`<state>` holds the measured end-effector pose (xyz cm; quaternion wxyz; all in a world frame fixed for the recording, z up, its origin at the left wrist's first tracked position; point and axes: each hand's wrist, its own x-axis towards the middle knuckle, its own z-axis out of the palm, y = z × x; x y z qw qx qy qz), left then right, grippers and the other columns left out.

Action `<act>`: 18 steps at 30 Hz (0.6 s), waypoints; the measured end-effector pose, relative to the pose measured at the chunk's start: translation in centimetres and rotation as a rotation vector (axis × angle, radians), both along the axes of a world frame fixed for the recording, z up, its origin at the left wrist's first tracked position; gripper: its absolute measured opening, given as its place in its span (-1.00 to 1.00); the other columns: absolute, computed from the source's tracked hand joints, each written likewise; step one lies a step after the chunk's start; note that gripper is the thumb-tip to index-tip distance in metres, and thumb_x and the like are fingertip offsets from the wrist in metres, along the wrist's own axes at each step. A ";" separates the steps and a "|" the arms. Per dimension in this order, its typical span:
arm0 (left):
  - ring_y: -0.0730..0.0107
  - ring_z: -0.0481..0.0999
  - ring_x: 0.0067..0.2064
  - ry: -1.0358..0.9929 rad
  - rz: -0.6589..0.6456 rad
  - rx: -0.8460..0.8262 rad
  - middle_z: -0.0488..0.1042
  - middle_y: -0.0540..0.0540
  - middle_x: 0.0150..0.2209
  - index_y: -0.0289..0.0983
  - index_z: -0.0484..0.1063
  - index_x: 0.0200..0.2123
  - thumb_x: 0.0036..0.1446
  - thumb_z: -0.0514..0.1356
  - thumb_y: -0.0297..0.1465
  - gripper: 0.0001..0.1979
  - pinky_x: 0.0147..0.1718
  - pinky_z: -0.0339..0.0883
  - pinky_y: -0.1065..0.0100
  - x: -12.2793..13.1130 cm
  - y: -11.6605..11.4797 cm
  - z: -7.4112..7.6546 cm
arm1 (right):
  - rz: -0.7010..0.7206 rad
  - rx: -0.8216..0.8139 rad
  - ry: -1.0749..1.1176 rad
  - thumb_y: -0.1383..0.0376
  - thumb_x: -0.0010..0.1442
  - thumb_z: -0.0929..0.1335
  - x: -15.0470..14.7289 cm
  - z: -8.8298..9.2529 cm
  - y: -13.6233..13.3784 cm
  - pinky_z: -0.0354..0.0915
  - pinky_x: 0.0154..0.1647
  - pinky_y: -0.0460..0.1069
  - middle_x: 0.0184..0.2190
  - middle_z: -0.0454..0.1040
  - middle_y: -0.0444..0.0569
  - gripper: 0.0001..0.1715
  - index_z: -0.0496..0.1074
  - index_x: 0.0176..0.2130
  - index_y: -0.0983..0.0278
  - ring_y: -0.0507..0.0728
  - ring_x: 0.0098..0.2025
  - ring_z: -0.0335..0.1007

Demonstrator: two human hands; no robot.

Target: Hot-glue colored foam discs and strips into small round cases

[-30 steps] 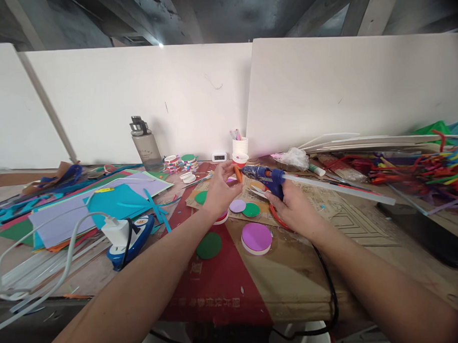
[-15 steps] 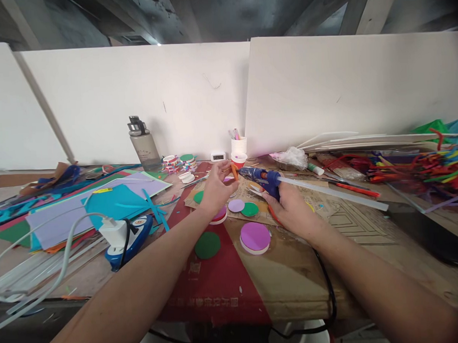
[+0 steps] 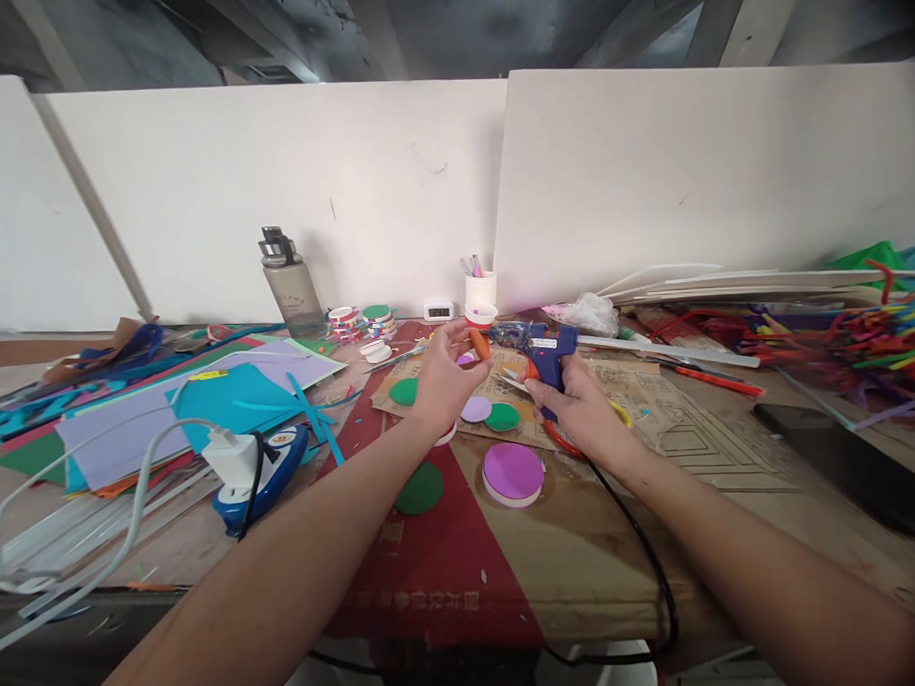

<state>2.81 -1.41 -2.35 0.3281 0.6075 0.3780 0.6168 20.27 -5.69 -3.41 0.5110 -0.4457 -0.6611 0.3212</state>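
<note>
Between the fingertips of my left hand (image 3: 451, 376) is a small orange piece (image 3: 480, 343), rolled or curved in shape; its exact kind is unclear. My right hand (image 3: 578, 403) grips a blue hot glue gun (image 3: 546, 352) by the handle, its nozzle pointing left near the orange piece. A long clear glue stick (image 3: 668, 351) sticks out of the gun's back. Scissors (image 3: 513, 379) lie under the gun. Closer to me rests a purple-topped round lid (image 3: 513, 471), with a dark green disc (image 3: 419, 488), a lilac disc (image 3: 476, 409) and a bright green disc (image 3: 503, 416) around it.
A blue and white power strip (image 3: 274, 471) with cables sits left, before stacked coloured sheets (image 3: 123, 440). A grey bottle (image 3: 292, 289), a small clock (image 3: 438, 311) and stacked paper cups (image 3: 481, 290) stand at the back. A black cord (image 3: 645, 547) hangs over the front edge.
The glue gun has turned in my right hand so its side label shows, and its glue stick has swung upward. My left hand still holds the orange piece, now tilted differently.
</note>
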 end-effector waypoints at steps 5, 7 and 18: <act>0.17 0.47 0.11 -0.057 0.029 -0.024 0.43 -0.26 0.07 -0.26 0.27 -0.07 -0.13 0.33 -0.51 -0.49 0.07 0.37 0.15 0.2 0.2 -0.1 | 0.024 -0.087 0.078 0.11 0.15 0.34 -0.8 0.0 -0.3 0.34 -0.46 0.03 -0.45 0.35 -0.18 -0.72 0.25 -0.22 0.19 0.07 -0.50 0.31; 0.17 0.47 0.10 -0.080 0.043 -0.032 0.44 -0.25 0.06 -0.26 0.28 -0.08 -0.13 0.35 -0.49 -0.50 0.06 0.38 0.15 0.1 0.3 -0.1 | 0.015 -0.084 0.017 0.11 0.17 0.33 -0.8 -0.2 -0.4 0.34 -0.43 0.04 -0.44 0.38 -0.15 -0.75 0.25 -0.22 0.19 0.09 -0.48 0.31; 0.18 0.47 0.12 -0.134 0.019 -0.101 0.43 -0.24 0.09 -0.26 0.28 -0.07 -0.15 0.39 -0.50 -0.46 0.08 0.36 0.16 -0.7 0.3 0.6 | -0.099 0.131 -0.197 0.14 0.24 0.30 0.0 0.2 -0.9 0.36 -0.28 0.10 -0.35 0.43 -0.06 -0.79 0.26 -0.16 0.19 0.14 -0.37 0.34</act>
